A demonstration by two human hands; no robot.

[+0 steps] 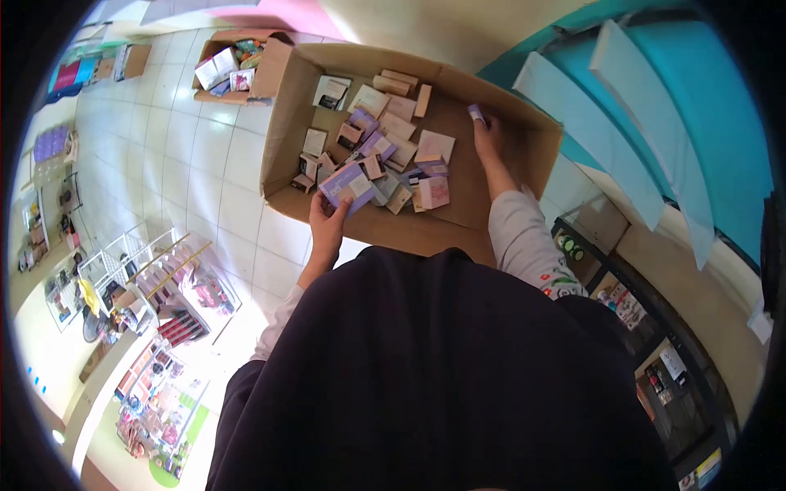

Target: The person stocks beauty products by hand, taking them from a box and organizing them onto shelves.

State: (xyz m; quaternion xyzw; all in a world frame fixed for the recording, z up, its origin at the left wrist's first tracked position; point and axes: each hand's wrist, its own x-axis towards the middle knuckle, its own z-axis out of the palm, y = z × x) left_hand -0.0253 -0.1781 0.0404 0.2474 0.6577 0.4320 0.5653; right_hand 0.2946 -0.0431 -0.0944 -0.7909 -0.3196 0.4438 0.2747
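A large open cardboard box [458, 209] lies before me, with many small product boxes heaped in its left and middle part. My left hand [329, 225] grips a flat purple-and-white box [347, 187] by its lower edge, over the near left side of the pile. Inside the right part of the carton, my right hand [486, 141] is closed around a small purple-and-white box [476, 113], whose lower end the fingers hide. Nearest to the right hand lies a pale pink square box [435, 147]; a pink patterned box [435, 193] rests closer to me.
Behind the carton's left side stands a smaller cardboard box [260, 82] filled with mixed packets. White shelf panels [610, 139] lean by a teal wall at right. A dark shelving unit [655, 344] stands at lower right, a clothes rack [168, 262] at left.
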